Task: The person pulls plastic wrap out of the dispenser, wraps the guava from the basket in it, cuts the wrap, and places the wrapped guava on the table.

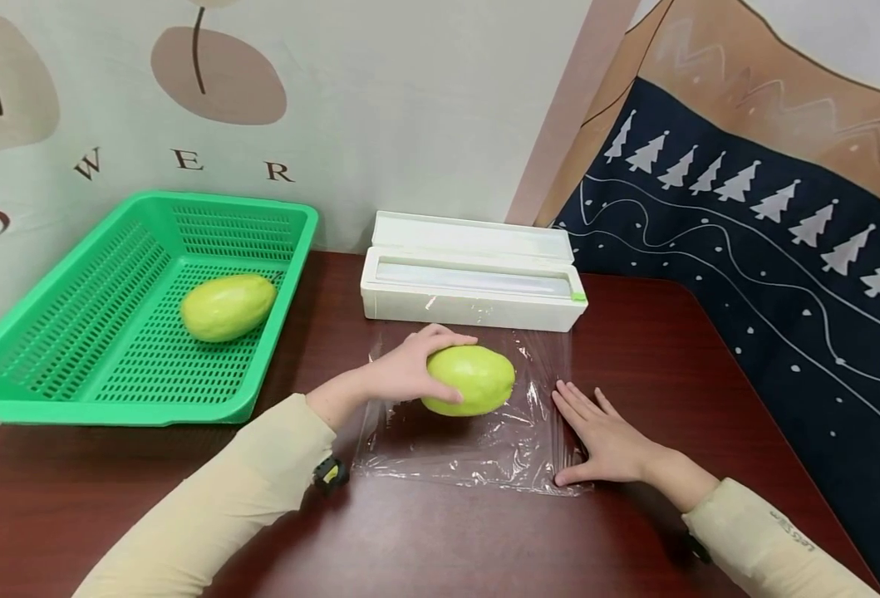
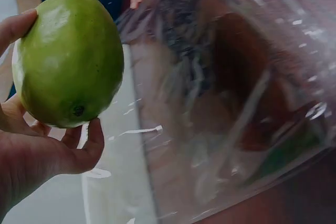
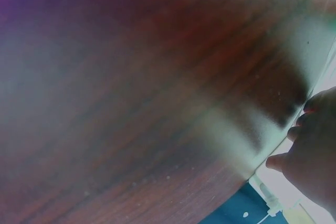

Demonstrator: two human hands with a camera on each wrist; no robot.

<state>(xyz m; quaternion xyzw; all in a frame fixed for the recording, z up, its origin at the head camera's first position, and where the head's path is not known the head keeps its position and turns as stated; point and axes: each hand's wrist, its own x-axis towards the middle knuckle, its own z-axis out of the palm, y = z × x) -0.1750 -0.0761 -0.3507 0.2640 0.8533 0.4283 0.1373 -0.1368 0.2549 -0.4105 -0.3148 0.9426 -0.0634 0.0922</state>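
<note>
My left hand (image 1: pixel 413 365) grips a yellow-green papaya (image 1: pixel 477 380) from its left side, thumb and fingers around it, over a sheet of clear plastic wrap (image 1: pixel 477 453). The left wrist view shows the papaya (image 2: pixel 71 59) with its dark end spot toward the camera, above the crinkled wrap (image 2: pixel 210 129). On the right side of the sheet my right hand (image 1: pixel 607 444) rests with straight, spread fingers along the wrap's edge. In the right wrist view, that hand (image 3: pixel 312 148) shows only partly, at the right border.
Behind the wrap stands a white wrap dispenser box (image 1: pixel 473 311), its lid (image 1: pixel 473 235) raised. A green slotted basket (image 1: pixel 275 357) at left holds another papaya (image 1: pixel 228 307). Printed cloth (image 1: pixel 410 108) hangs behind the dark red wooden table (image 1: pixel 425 540).
</note>
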